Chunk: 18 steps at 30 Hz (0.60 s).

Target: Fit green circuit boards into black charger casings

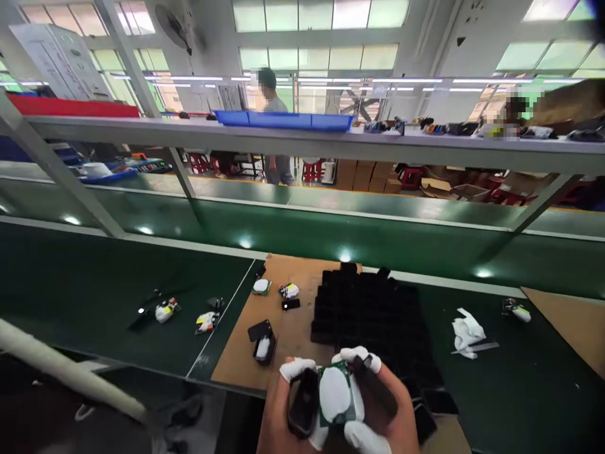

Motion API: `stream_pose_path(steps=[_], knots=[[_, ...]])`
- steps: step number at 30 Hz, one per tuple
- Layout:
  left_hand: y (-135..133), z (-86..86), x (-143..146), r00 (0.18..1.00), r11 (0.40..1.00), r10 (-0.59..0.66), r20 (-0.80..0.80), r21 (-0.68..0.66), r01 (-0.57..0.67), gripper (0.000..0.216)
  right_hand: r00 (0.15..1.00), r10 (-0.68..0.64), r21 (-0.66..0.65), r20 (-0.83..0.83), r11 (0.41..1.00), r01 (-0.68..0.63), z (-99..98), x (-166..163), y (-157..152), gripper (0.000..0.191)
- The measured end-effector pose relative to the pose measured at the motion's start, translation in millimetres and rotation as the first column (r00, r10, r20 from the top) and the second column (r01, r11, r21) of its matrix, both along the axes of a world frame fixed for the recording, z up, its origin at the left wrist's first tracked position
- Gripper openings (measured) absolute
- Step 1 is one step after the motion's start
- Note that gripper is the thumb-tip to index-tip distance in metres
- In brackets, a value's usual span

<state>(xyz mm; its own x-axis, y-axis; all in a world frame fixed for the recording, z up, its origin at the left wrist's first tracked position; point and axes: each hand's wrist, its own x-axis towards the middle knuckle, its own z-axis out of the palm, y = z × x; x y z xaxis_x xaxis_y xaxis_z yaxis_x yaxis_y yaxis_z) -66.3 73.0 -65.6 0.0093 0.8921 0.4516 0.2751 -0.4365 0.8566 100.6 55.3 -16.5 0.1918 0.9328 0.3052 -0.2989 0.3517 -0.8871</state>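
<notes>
Both my hands meet at the bottom centre, with white finger cots on the fingertips. My left hand is closed around a black plastic shell. My right hand grips a black housing piece. Between them sits a green circuit board with a white oval pad, pressed by both thumbs. Just beyond my hands lies a block of black moulded parts in rows on a brown cardboard sheet.
Small parts lie on the cardboard and dark green bench: a black open case, white-and-coloured pieces, a crumpled white cloth. A green conveyor belt runs behind, under a grey shelf. A person stands beyond.
</notes>
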Motion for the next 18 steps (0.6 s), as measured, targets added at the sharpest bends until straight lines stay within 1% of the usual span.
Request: stream_pose_path(steps=[1, 2, 4, 7, 8, 9, 12, 13, 18], knots=[[-1.3, 0.4, -0.5, 0.999, 0.999, -0.033, 0.036, 0.0, 0.033, 0.036, 1.0, 0.013, 0.054, 0.022, 0.998, -0.014, 3.7, 3.2, -1.5, 0.068], [-2.4, 2.7, -1.2, 0.996, 0.997, -0.068, 0.061, 0.022, 0.067, 0.035, 0.999, 0.037, 0.066, 0.035, 0.997, -0.039, 8.6, 6.4, -2.5, 0.065], [-3.9, 11.6, -2.0, 0.989, 0.993, -0.116, 0.092, 0.048, 0.112, 0.04, 0.992, 0.118, 0.026, 0.043, 0.993, -0.119, 20.8, 12.5, -3.8, 0.06], [-6.5, 27.4, -0.9, 0.982, 0.991, -0.13, 0.135, 0.031, 0.127, 0.045, 0.971, 0.237, -0.03, 0.032, 0.971, -0.236, 36.8, 18.9, -6.7, 0.061], [-7.5, 31.1, 0.1, 0.979, 0.991, -0.135, 0.155, 0.028, 0.132, 0.046, 0.969, 0.242, -0.033, 0.057, 0.97, -0.241, 39.8, 20.4, -8.2, 0.061], [-8.4, 33.5, 1.3, 0.974, 0.99, -0.144, 0.177, 0.023, 0.142, 0.047, 0.97, 0.219, -0.034, 0.102, 0.976, -0.217, 41.3, 21.7, -10.0, 0.06], [-10.0, 34.4, 5.0, 0.951, 0.979, -0.205, 0.231, 0.037, 0.202, 0.051, 0.963, 0.073, 0.0, 0.258, 0.997, -0.075, 40.2, 24.8, -15.2, 0.057], [-10.0, 33.3, 5.8, 0.948, 0.976, -0.216, 0.233, 0.051, 0.21, 0.052, 0.958, 0.051, 0.011, 0.282, 0.998, -0.056, 39.3, 25.3, -16.6, 0.057], [-7.1, 28.6, 6.0, 0.961, 0.968, -0.231, 0.149, 0.137, 0.211, 0.047, 0.944, 0.138, 0.005, 0.298, 0.989, -0.146, 40.5, 21.4, -19.5, 0.056]])
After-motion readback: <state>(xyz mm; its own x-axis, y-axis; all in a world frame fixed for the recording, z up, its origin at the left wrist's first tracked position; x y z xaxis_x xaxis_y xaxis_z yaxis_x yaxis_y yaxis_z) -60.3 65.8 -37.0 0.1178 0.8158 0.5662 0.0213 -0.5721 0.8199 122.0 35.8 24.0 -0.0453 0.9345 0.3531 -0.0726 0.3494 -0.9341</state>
